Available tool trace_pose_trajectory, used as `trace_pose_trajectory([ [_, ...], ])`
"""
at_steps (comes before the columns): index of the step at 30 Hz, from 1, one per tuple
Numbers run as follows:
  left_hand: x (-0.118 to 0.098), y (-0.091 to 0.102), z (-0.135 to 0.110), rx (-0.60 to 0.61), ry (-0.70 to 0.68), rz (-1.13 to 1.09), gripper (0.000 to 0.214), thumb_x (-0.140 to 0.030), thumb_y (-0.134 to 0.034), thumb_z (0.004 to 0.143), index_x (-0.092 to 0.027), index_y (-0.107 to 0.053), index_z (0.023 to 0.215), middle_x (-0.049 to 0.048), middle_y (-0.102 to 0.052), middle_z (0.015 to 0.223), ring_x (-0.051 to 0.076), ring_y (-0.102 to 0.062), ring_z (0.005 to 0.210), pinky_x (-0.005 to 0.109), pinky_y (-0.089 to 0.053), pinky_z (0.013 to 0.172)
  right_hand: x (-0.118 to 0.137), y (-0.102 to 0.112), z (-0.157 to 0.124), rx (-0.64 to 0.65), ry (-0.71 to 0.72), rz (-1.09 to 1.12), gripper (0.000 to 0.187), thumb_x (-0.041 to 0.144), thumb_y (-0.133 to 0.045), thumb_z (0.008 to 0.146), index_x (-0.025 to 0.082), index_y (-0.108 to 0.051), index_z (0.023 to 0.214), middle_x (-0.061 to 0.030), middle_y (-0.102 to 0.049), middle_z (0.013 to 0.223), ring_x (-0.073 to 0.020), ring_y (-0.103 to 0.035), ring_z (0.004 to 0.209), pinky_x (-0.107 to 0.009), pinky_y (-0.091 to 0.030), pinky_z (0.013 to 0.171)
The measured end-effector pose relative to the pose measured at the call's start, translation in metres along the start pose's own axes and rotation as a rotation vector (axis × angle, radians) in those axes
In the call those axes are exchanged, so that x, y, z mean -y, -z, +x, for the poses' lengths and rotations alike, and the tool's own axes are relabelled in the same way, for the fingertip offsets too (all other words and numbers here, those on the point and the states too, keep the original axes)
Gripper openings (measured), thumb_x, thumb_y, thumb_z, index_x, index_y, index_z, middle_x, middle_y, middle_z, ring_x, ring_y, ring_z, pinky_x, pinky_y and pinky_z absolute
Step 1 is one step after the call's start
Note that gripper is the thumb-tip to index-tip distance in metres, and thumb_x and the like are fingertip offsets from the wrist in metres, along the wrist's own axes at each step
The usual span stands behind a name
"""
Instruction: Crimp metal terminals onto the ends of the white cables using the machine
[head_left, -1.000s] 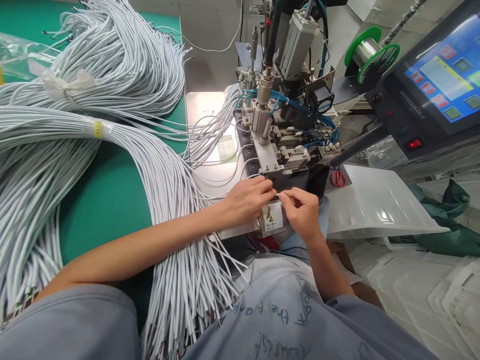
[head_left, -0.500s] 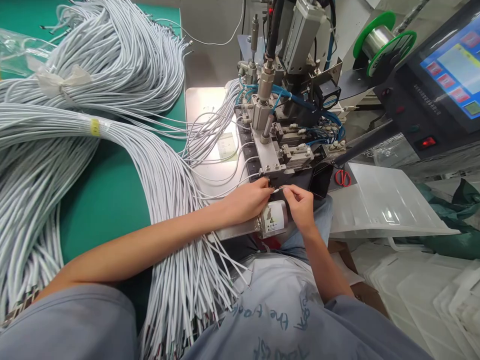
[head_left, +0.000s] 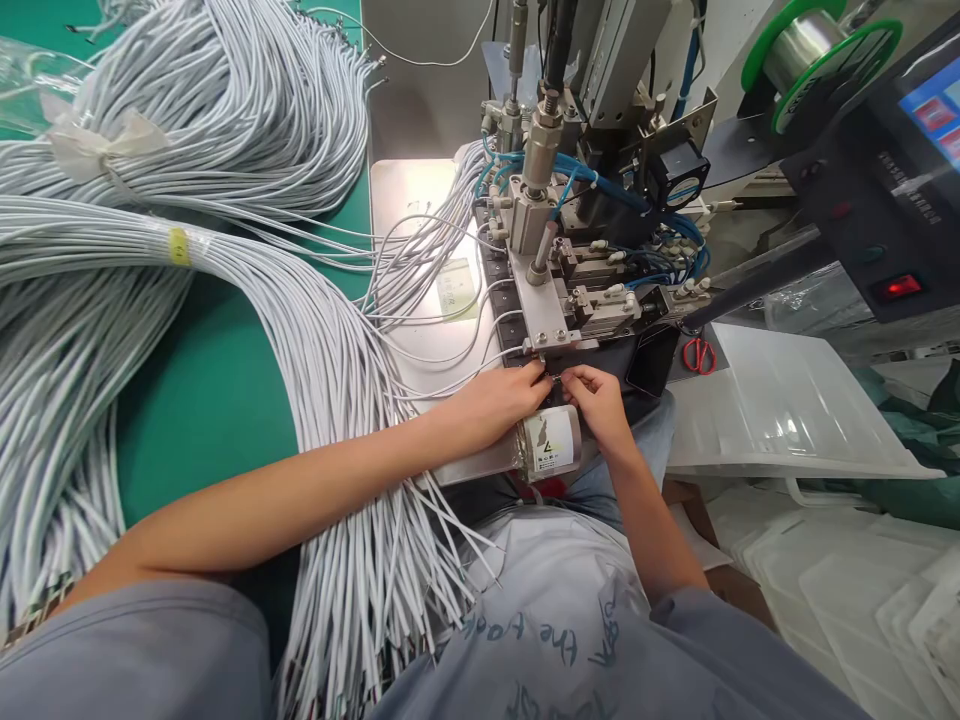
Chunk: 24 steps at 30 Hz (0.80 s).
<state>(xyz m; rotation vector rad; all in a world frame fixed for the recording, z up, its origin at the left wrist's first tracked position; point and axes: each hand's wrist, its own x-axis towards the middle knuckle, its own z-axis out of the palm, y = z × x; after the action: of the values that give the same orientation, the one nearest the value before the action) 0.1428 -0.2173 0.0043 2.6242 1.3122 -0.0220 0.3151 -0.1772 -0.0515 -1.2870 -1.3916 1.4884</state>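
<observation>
My left hand [head_left: 504, 402] has its fingers closed at the front edge of the soldering machine [head_left: 541, 305], pinching a thin white cable that is mostly covered by the fingers. My right hand [head_left: 600, 402] faces it, thumb and forefinger pinched on the bare end of that cable [head_left: 556, 379]. Fine detail at this tip is too small to make out. Just below both hands sits a labelled container [head_left: 553, 440]. A thick bundle of white cables [head_left: 330, 390] passes beneath my left forearm, its cut ends hanging toward my lap.
More white cables [head_left: 247, 110] are heaped on the green mat [head_left: 210, 400]. Several cables run over a pale tray [head_left: 409, 180] into the machine. At right are a solder wire spool [head_left: 806, 50], red scissors [head_left: 699, 355], a control panel [head_left: 870, 220] and a white plastic sheet [head_left: 810, 400].
Both hands have moved slightly closer together and nearer the machine's front edge, with the cable end between them. The view has shifted a little, so the control screen shows less.
</observation>
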Motion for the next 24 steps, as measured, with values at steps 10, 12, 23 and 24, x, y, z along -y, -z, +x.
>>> trace_pose_trajectory([
  [10, 0.0027, -0.0026, 0.0028, 0.014, 0.033, 0.017, 0.028, -0.010, -0.042, 0.087, -0.013, -0.056, 0.111, 0.0125, -0.057, 0.105, 0.020, -0.064, 0.085, 0.028, -0.051, 0.066, 0.0011, -0.0010, 0.0027, 0.065, -0.033, -0.003, 0.020, 0.036, -0.061, 0.068, 0.017, -0.056, 0.063, 0.0053, -0.048, 0.051, -0.0090, -0.041, 0.048, -0.024, -0.035, 0.049],
  [12, 0.0025, -0.0007, 0.0030, 0.017, 0.033, 0.029, 0.028, -0.010, -0.041, 0.088, -0.012, -0.056, 0.112, 0.0129, -0.057, 0.105, 0.020, -0.064, 0.084, 0.029, -0.051, 0.065, -0.0005, -0.0020, 0.0022, 0.070, -0.026, 0.004, 0.020, 0.036, -0.061, 0.069, 0.018, -0.054, 0.063, 0.0058, -0.047, 0.050, -0.0089, -0.041, 0.048, -0.024, -0.035, 0.049],
  [23, 0.0015, 0.0043, 0.0011, 0.022, 0.014, 0.038, 0.036, -0.007, -0.039, 0.086, -0.008, -0.055, 0.118, 0.0162, -0.055, 0.113, 0.021, -0.064, 0.087, 0.031, -0.050, 0.067, -0.0027, -0.0026, 0.0040, 0.098, -0.067, 0.013, 0.023, 0.039, -0.059, 0.069, 0.019, -0.052, 0.060, 0.0050, -0.045, 0.052, -0.0092, -0.039, 0.049, -0.024, -0.031, 0.048],
  [24, 0.0022, 0.0045, 0.0007, 0.017, 0.006, 0.031, 0.034, -0.007, -0.040, 0.085, -0.008, -0.058, 0.114, 0.0156, -0.056, 0.111, 0.020, -0.064, 0.085, 0.031, -0.049, 0.066, -0.0033, -0.0027, 0.0043, 0.116, -0.052, -0.002, 0.025, 0.040, -0.057, 0.071, 0.019, -0.049, 0.058, 0.0053, -0.043, 0.051, -0.0089, -0.036, 0.048, -0.024, -0.030, 0.048],
])
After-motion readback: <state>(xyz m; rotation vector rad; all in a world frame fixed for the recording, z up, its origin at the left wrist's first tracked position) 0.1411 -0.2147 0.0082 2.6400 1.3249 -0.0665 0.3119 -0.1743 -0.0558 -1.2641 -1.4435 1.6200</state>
